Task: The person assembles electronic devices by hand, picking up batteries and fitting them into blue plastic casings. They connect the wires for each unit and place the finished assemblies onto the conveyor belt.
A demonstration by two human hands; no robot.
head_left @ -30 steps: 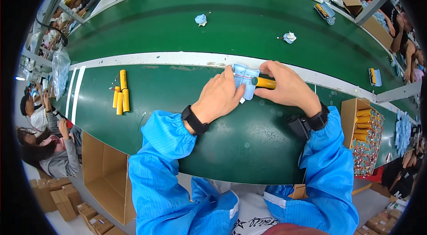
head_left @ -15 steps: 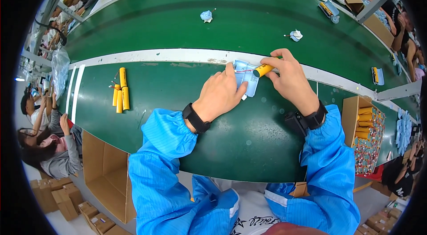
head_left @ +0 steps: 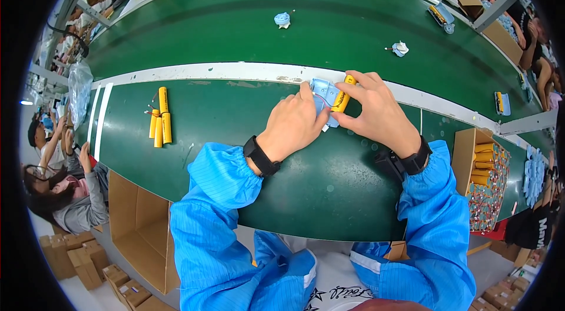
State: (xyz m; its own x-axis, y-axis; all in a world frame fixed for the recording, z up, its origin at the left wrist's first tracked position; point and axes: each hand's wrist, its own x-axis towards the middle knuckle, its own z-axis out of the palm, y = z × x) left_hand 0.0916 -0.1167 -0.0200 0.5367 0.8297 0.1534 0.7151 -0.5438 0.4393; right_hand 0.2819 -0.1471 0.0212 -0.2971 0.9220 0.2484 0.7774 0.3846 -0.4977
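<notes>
My left hand (head_left: 291, 122) is closed on the left side of a light blue plastic casing (head_left: 322, 87), which lies on the green bench against the white rail. My right hand (head_left: 382, 112) pinches a yellow cylindrical battery (head_left: 342, 98) between thumb and fingers. The battery lies lengthwise along the casing's right side; whether it is fully seated cannot be made out. A thin wire (head_left: 321, 98) runs from the casing's upper left toward the battery. My fingers cover parts of both.
Several yellow batteries (head_left: 159, 125) lie at the left. An open carton (head_left: 462, 161) of wired batteries stands at the right, near stacked blue casings (head_left: 534, 175). Beyond the rail, a green belt (head_left: 223, 28) carries small blue-and-white parts (head_left: 282, 20) and a battery-filled casing (head_left: 502, 103).
My right hand has turned the battery from slanting across the casing's edge to lying along its right side. Parts on the belt have shifted slightly right. My left hand has barely moved.
</notes>
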